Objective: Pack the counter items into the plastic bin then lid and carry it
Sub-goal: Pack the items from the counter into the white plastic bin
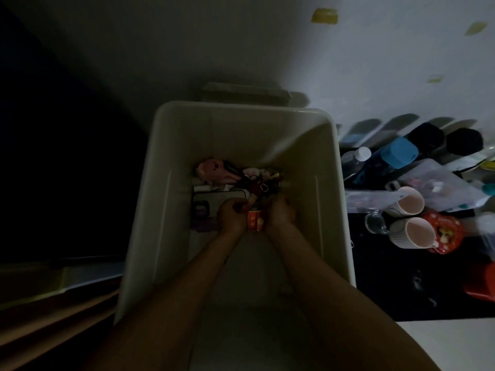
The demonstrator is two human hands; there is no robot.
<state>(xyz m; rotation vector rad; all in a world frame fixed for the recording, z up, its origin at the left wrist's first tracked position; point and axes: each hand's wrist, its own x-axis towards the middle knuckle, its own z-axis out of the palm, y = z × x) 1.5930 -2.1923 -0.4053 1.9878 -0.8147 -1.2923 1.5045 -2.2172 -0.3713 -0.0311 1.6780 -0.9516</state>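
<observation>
Dim room: inside the plastic bin (171,162), a red box (255,221) sits between both hands. The left hand (232,215) pinches a tan item (251,202); the right hand (280,212)'s grip is unclear.

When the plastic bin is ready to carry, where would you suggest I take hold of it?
Probably by the rolled rim of the plastic bin, one hand on each long side, coming in from left and right. The walls look smooth and taper downward, so the lip is the only visible catch.

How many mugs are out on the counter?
2. One mug right of the bin; the second mug just nearer, beside it. Clutter may hide others.
</observation>
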